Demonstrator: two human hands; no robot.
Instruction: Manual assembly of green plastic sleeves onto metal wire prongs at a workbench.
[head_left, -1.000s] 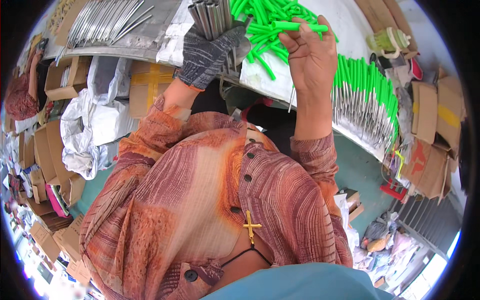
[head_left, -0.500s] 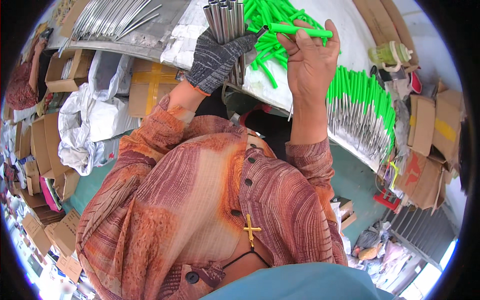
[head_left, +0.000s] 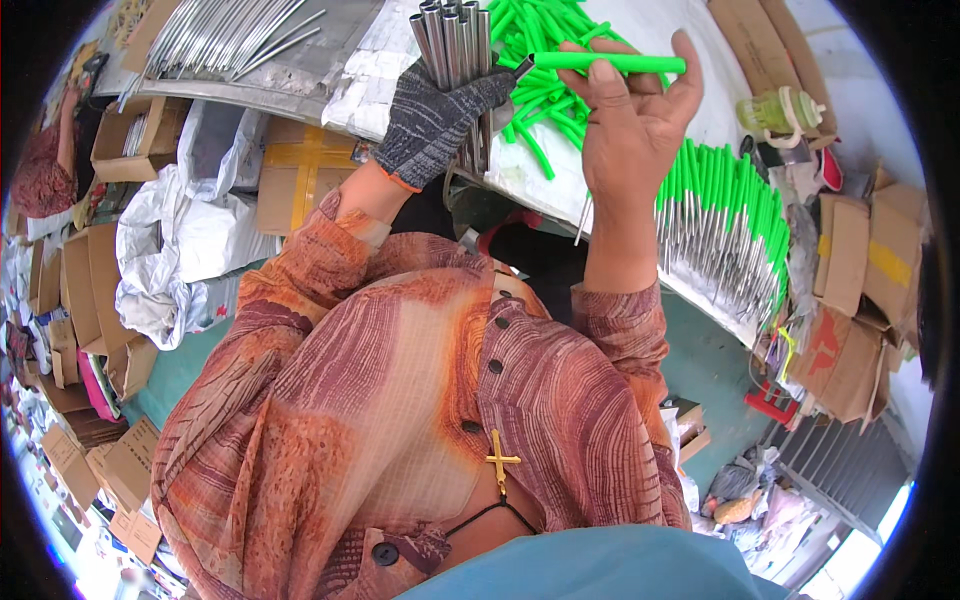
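Note:
My left hand, in a dark knitted glove, is shut around a bundle of grey metal tubes held upright over the table edge. My right hand is bare and grips a bright green plastic sleeve lying sideways between thumb and fingers, its left end meeting a thin metal rod by the bundle. Another thin metal rod hangs down below my right palm. A heap of loose green sleeves lies on the white table just behind both hands.
A row of metal rods with green sleeves fitted lies on the table at the right. More bare metal tubes lie at the upper left. Cardboard boxes and white plastic bags crowd the floor at left; another person sits far left.
My right hand has lifted the green sleeve and turned it sideways toward the tube bundle. The left hand has risen slightly with the bundle.

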